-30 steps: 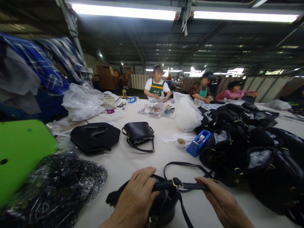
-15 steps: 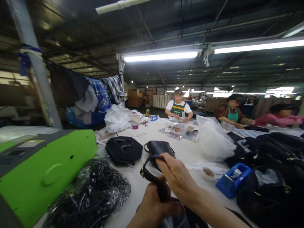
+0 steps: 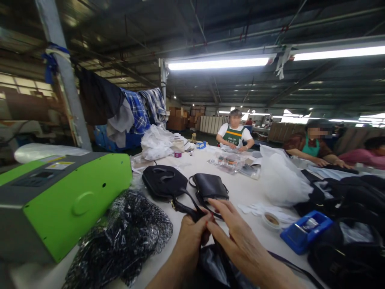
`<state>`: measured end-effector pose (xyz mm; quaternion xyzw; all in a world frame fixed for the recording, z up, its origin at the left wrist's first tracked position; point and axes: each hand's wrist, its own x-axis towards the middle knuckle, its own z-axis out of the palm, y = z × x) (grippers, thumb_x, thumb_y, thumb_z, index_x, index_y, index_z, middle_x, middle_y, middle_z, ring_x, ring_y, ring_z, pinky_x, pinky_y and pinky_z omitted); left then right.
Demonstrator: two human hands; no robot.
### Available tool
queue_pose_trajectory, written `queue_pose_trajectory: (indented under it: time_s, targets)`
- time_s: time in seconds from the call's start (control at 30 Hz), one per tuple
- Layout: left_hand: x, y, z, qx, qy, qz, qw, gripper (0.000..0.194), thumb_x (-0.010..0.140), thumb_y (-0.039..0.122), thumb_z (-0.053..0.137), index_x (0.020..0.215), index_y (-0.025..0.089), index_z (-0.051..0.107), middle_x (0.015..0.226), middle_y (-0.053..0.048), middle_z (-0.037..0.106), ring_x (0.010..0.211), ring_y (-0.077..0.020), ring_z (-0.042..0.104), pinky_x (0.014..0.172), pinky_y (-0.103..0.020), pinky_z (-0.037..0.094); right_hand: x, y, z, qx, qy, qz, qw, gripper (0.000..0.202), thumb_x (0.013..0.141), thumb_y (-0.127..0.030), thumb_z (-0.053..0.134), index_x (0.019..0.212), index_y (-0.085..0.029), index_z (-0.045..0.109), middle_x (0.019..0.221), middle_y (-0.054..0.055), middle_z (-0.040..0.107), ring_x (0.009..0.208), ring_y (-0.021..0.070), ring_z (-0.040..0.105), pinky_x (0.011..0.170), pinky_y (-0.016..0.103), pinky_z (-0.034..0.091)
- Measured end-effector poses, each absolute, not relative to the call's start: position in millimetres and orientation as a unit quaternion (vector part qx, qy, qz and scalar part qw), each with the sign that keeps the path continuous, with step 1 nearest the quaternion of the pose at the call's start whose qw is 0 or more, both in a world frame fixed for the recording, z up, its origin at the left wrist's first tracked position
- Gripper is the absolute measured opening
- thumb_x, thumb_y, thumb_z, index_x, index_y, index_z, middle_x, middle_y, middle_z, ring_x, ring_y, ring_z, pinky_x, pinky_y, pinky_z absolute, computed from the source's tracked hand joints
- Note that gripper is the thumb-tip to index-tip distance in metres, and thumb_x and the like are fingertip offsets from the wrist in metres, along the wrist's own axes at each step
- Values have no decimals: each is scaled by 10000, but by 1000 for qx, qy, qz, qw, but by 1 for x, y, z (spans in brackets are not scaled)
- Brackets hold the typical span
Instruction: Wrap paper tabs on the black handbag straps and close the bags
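Observation:
My left hand is closed around a black strap with a gold-toned buckle on it, the thumb pressed on top. My right hand has its fingers stretched out and apart, one fingertip touching the strap near my left thumb. Below both hands a black bag is partly hidden, with greyish plastic showing at its opening. Just beyond stand a small black handbag with smooth sides and, to its left, a black hexagonal bag with a top handle.
A green and grey machine stands at left beside crumpled black plastic. To the right are a small bowl, a blue tape dispenser, white plastic wrap and piled black bags. Co-workers sit across the table.
The view has turned left. My right hand has let go of the strap's upper loop and come down beside my left hand, fingers spreading. The strap now lies lower.

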<state>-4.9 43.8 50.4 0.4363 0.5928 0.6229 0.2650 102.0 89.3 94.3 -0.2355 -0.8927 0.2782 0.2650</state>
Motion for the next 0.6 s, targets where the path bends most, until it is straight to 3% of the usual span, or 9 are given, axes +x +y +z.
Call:
queue_pose_trajectory:
  time_s: [0.07, 0.13, 0.2, 0.3, 0.37, 0.47, 0.6]
  targets:
    - [-7, 44, 51, 314, 502, 705, 389, 250, 774, 367, 578, 684, 134, 573, 472, 41, 508, 376, -60, 351, 359, -137, 288, 114, 88, 74, -256, -874, 354, 212, 583, 790, -201, 520, 1350, -198, 360, 950, 44, 616, 868, 193, 576, 764, 311, 449]
    - [-8, 45, 51, 247, 443, 733, 453, 295, 676, 390, 690, 642, 139, 538, 497, 33, 512, 391, -45, 330, 366, -137, 246, 123, 83, 56, -275, -864, 385, 173, 728, 759, -161, 516, 1423, -191, 219, 696, -32, 578, 641, 157, 554, 592, 262, 410]
    - [-8, 46, 50, 234, 432, 735, 468, 344, 630, 423, 725, 628, 133, 541, 562, -1, 560, 398, -39, 334, 364, -147, 224, 133, 77, 47, -296, -857, 382, 179, 689, 781, -164, 477, 1424, -165, 228, 607, -53, 531, 563, 141, 519, 547, 251, 371]
    - [-10, 44, 49, 225, 462, 735, 442, 423, 612, 513, 714, 585, 121, 558, 563, -11, 560, 387, -32, 317, 361, -156, 204, 154, 78, 52, -275, -857, 388, 199, 439, 813, -249, 482, 1244, -172, 511, 736, 6, 615, 633, 142, 559, 589, 248, 414]
    - [-12, 42, 48, 226, 504, 733, 397, 451, 589, 547, 721, 582, 119, 576, 534, 0, 539, 390, -36, 323, 362, -156, 201, 172, 91, 56, -275, -857, 374, 223, 323, 838, -321, 486, 1110, -193, 604, 876, 41, 652, 735, 156, 595, 644, 247, 455]
    - [-13, 39, 41, 257, 557, 693, 378, 494, 609, 609, 681, 568, 126, 588, 432, 30, 446, 385, -52, 322, 370, -161, 204, 203, 131, 44, -399, -847, 251, 246, 301, 900, -333, 417, 1082, -188, 609, 973, 63, 664, 864, 165, 620, 718, 241, 490]
    - [-7, 37, 29, 313, 611, 622, 376, 562, 668, 692, 570, 576, 138, 602, 362, 51, 337, 356, -60, 306, 380, -169, 201, 235, 199, -6, -507, -835, 103, 186, 259, 853, -106, 436, 1050, -108, 604, 987, 126, 656, 874, 193, 628, 814, 322, 483]
